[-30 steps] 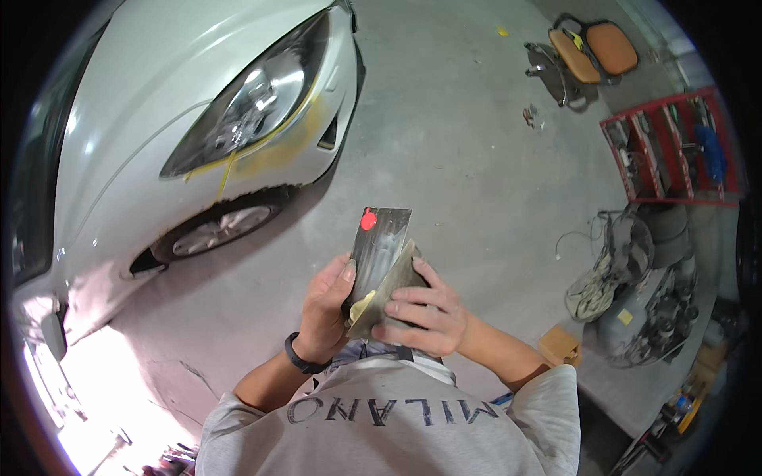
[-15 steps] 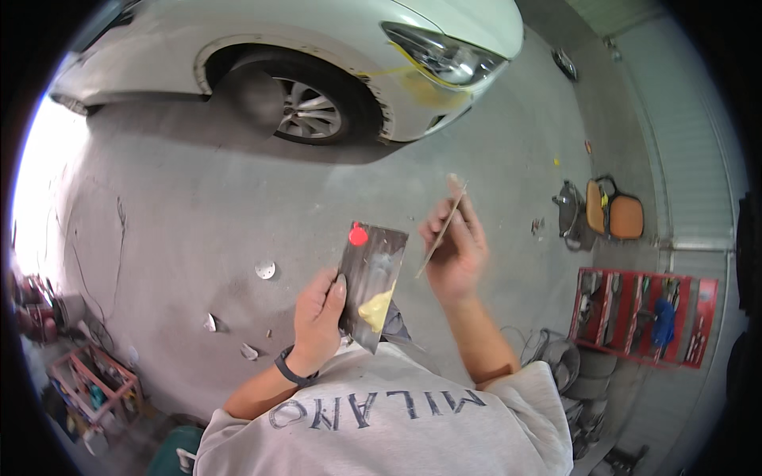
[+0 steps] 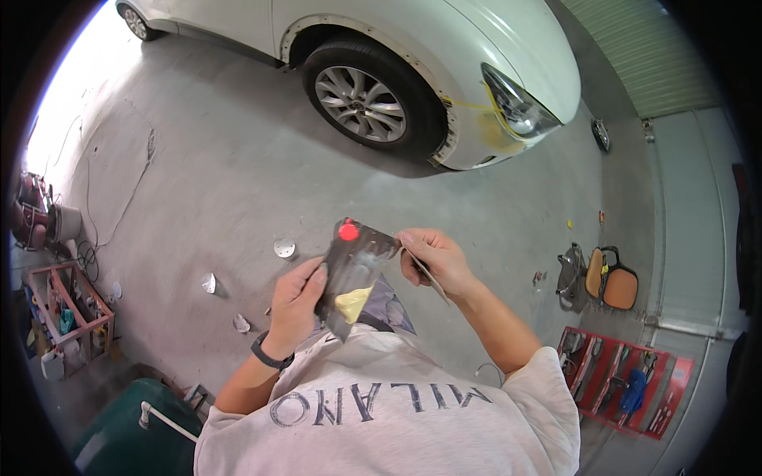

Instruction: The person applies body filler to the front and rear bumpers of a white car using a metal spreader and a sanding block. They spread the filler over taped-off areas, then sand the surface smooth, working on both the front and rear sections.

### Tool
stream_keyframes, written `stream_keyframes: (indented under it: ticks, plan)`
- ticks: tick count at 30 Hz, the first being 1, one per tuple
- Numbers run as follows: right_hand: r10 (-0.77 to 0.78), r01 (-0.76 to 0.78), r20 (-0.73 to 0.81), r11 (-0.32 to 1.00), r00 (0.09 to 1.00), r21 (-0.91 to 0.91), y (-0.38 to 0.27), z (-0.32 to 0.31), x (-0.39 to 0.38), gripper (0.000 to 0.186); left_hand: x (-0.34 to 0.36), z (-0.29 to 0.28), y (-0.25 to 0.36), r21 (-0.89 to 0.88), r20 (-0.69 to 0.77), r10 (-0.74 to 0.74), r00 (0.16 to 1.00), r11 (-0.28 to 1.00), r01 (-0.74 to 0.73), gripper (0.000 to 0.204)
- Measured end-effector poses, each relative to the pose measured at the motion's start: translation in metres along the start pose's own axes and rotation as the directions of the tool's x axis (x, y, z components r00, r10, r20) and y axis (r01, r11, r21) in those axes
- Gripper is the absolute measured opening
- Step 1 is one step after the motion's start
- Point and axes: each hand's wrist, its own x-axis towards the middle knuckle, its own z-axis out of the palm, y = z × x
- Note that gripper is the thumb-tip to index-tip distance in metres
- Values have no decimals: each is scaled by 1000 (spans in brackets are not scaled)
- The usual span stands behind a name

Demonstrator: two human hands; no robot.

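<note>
My left hand grips a dark flat mixing board with a red blob near its top and a patch of yellow filler low on it. My right hand holds a thin flat spreader blade by its side, the blade's tip touching the board's right edge. Both hands are in front of my chest, above my grey printed shirt. A white car stands beyond, with yellow filler smeared on its front bumper beside the headlight.
Round sanding discs lie on the grey concrete floor at left. A red rack and cables stand at far left, a green bin at lower left. An orange stool and a red tool tray sit at right.
The view has swung left, so the car now sits closer above. My right hand has brought the spreader down from its raised position to the board's edge.
</note>
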Motion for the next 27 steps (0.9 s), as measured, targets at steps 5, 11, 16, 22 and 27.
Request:
stream_keyframes:
  ticks: [5,11,16,22,27]
  plan:
    - [62,-78,-104,986,993,-150,-37,-17,64,31,80,-41,-27,-188,61,-64,996,979,74,37]
    - [79,-93,-165,992,983,-80,-68,-72,174,31,62,-200,-200,387,-704,-70,707,797,465,35]
    - [108,-123,-123,984,987,-126,-127,-67,283,29,-52,-252,-286,-48,-563,-798,216,292,955,31]
    - [138,-110,126,973,982,-201,-179,4,450,24,48,-286,-250,-126,-576,-750,325,474,871,30]
    - [220,-158,142,923,965,-351,-199,94,602,22,190,-410,-188,5,-590,-619,519,639,769,29]
